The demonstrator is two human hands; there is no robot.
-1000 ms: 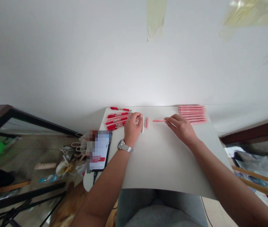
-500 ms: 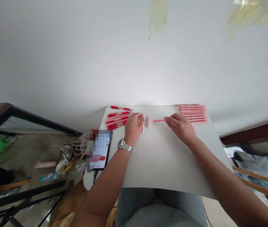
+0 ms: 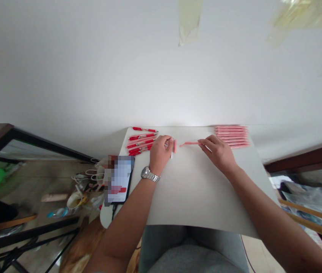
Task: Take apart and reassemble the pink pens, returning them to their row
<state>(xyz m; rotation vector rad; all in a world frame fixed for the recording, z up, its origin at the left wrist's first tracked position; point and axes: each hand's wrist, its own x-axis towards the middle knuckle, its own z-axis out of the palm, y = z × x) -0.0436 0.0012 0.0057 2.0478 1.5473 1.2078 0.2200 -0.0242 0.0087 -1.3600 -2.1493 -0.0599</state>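
My left hand, with a metal watch on its wrist, rests curled on the white table, fingertips pinched on a short pink cap-like piece beside a thin white refill. My right hand pinches the right end of a slim pink pen barrel, whose left tip points toward the cap. To the left of my left hand lies a loose pile of several red pens. At the far right a neat row of several pink barrels lies on the table.
A phone lies at the table's left edge with a cable hanging below it. Left of the table, cluttered floor with cups and wires and a dark-framed glass table. A white wall rises behind. My grey-clad lap shows below.
My right hand has slid the pink barrel leftward, closer to the cap. My left hand has shifted the cap slightly left, and the gap between them has narrowed.
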